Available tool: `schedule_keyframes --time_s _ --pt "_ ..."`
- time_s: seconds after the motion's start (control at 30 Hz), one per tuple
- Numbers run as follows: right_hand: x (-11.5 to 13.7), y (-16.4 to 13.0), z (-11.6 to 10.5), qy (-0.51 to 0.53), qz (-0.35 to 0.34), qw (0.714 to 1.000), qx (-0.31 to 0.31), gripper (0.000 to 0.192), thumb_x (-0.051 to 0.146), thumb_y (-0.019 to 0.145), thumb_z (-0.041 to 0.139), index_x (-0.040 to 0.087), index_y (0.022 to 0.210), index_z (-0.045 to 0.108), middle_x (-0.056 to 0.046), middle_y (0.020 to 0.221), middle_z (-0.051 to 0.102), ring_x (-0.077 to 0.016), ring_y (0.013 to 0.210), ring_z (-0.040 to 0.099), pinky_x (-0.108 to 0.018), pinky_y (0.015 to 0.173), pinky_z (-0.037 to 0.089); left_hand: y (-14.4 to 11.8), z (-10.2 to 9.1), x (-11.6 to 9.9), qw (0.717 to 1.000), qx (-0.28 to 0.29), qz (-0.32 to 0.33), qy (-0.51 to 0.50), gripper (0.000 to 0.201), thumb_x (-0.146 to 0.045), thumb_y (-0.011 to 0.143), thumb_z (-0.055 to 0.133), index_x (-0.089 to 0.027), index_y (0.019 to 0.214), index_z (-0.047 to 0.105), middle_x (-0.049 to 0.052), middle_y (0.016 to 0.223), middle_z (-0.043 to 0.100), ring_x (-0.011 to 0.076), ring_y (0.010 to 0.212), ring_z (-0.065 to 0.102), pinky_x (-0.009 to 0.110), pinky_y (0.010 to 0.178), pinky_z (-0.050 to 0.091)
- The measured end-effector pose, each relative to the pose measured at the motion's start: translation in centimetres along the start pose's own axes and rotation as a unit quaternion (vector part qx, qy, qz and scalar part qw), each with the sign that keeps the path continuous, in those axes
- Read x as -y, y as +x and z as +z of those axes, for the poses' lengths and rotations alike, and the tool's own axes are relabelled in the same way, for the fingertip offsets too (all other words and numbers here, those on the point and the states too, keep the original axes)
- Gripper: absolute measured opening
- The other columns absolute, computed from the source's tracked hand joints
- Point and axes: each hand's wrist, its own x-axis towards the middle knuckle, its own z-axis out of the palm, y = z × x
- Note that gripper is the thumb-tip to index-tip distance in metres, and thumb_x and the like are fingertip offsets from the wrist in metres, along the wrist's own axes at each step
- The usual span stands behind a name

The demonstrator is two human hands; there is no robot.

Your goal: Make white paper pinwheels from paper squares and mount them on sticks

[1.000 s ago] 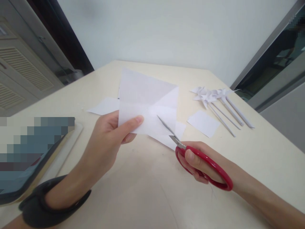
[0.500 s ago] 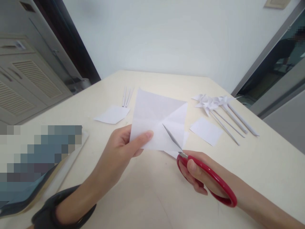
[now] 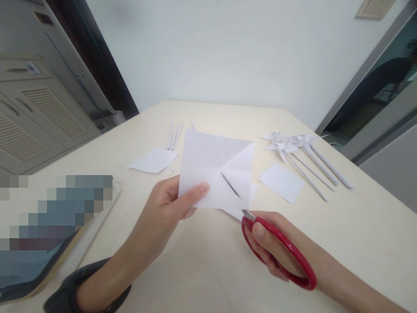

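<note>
A square sheet of white paper (image 3: pixel 208 161) with diagonal creases is pinched at its lower left by my left hand (image 3: pixel 172 202), thumb on top and fingers behind. My right hand (image 3: pixel 270 241) is wrapped round the handles of red-handled scissors (image 3: pixel 286 241). Their blades sit at the paper's lower right corner, with one blade partly in front and its tip near the sheet's middle. The rest of the blades is hidden by the paper. Behind the sheet's lower edge, another piece of white paper (image 3: pixel 235 214) lies on the table.
Paper pinwheels (image 3: pixel 285 143) with rolled-paper sticks (image 3: pixel 329 167) lie at the right. Nearer is a loose square of paper (image 3: pixel 282 182). At left are another sheet (image 3: pixel 153 161), thin paper rolls (image 3: pixel 175 137) and a blurred-out device (image 3: pixel 48 234). A wall (image 3: pixel 221 52) stands behind the table.
The scissor blades have closed further along the paper's lower right corner, and the handles have drawn closer together. My left hand keeps its hold on the sheet. The view has tilted slightly.
</note>
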Motion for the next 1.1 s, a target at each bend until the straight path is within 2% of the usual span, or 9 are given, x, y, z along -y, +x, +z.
schedule_keyframes --time_s 0.3,0.6,0.7,0.83,0.9,0.97,1.03,1.07,1.1 --pt "0.0 0.3 0.3 -0.007 0.000 1.000 -0.025 0.044 0.054 0.086 0.049 0.019 0.062 0.041 0.007 0.043 0.038 -0.0052 0.036 0.033 -0.018 0.037 0.023 -0.1 -0.1 0.2 1.000 0.002 -0.002 0.016 0.034 -0.034 0.081 0.064 -0.018 0.061 0.042 -0.006 0.056 0.029 0.0072 0.049 0.023 0.023 0.044 0.017" --pt "0.6 0.0 0.3 -0.037 0.034 0.999 0.010 0.045 0.055 0.086 0.048 0.018 0.061 0.040 0.006 0.043 0.041 -0.0074 0.037 0.046 -0.018 0.040 0.028 -0.1 0.0 -0.2 0.994 -0.049 0.009 -0.095 0.031 -0.022 0.081 0.063 -0.018 0.060 0.041 -0.007 0.052 0.024 0.0073 0.048 0.019 0.021 0.043 0.020" --pt "1.2 -0.3 -0.7 -0.061 0.033 0.997 0.022 0.041 0.051 0.085 0.052 0.018 0.063 0.043 0.006 0.047 0.042 -0.0069 0.043 0.043 -0.018 0.043 0.031 0.1 -0.5 -0.5 0.989 -0.061 0.014 -0.132 0.031 -0.017 0.080 0.063 -0.018 0.059 0.040 -0.007 0.051 0.023 0.0069 0.047 0.017 0.018 0.042 0.022" --pt "1.3 -0.3 -3.5 -0.133 0.087 0.986 0.041 0.037 0.046 0.082 0.060 0.018 0.063 0.044 0.006 0.049 0.043 -0.0065 0.043 0.039 -0.019 0.044 0.030 0.4 -1.0 -1.4 0.981 -0.065 -0.013 -0.180 0.030 -0.013 0.069 0.064 -0.018 0.052 0.040 -0.007 0.048 0.028 0.0063 0.043 0.023 0.016 0.040 0.028" --pt "1.2 -0.2 -4.9 -0.127 0.025 0.991 -0.033 0.038 0.042 0.089 0.051 0.018 0.060 0.043 0.003 0.054 0.048 -0.0080 0.049 0.042 -0.022 0.047 0.031 0.4 -1.1 -1.9 0.986 -0.052 -0.054 -0.149 0.017 -0.014 0.065 0.065 -0.019 0.055 0.052 -0.006 0.049 0.041 0.0070 0.044 0.035 0.017 0.043 0.035" --pt "1.2 -0.2 -5.5 -0.076 -0.069 0.990 -0.094 0.031 0.038 0.089 0.052 0.018 0.066 0.047 0.002 0.062 0.050 -0.0104 0.059 0.047 -0.023 0.054 0.035 0.2 -1.2 -2.2 0.991 -0.002 -0.103 -0.082 0.008 -0.016 0.061 0.068 -0.021 0.067 0.065 -0.003 0.059 0.057 0.0112 0.051 0.050 0.020 0.049 0.043" --pt "1.4 -0.2 -5.3 -0.021 -0.116 0.987 -0.107 0.019 0.035 0.085 0.059 0.020 0.077 0.051 0.001 0.070 0.053 -0.0119 0.067 0.050 -0.024 0.060 0.038 -0.1 -1.0 -2.1 0.986 0.077 -0.145 0.001 0.008 -0.020 0.057 0.073 -0.020 0.064 0.069 0.000 0.062 0.065 0.0148 0.054 0.058 0.021 0.049 0.045" --pt "1.5 -0.2 -5.0 -0.004 -0.113 0.989 -0.094 0.017 0.033 0.082 0.063 0.021 0.082 0.051 0.001 0.074 0.054 -0.0122 0.068 0.050 -0.025 0.061 0.039 -0.2 -0.9 -2.0 0.976 0.133 -0.171 0.035 0.007 -0.020 0.056 0.075 -0.020 0.062 0.071 0.001 0.061 0.067 0.0164 0.054 0.060 0.021 0.048 0.045" --pt "1.7 -0.2 -4.6 0.007 -0.097 0.992 -0.075 0.020 0.031 0.079 0.067 0.021 0.084 0.051 0.001 0.079 0.056 -0.0115 0.066 0.050 -0.025 0.059 0.039 -0.3 -0.7 -1.8 0.973 0.153 -0.167 0.049 0.006 -0.022 0.057 0.074 -0.020 0.063 0.073 0.002 0.060 0.068 0.0175 0.054 0.061 0.021 0.048 0.044"
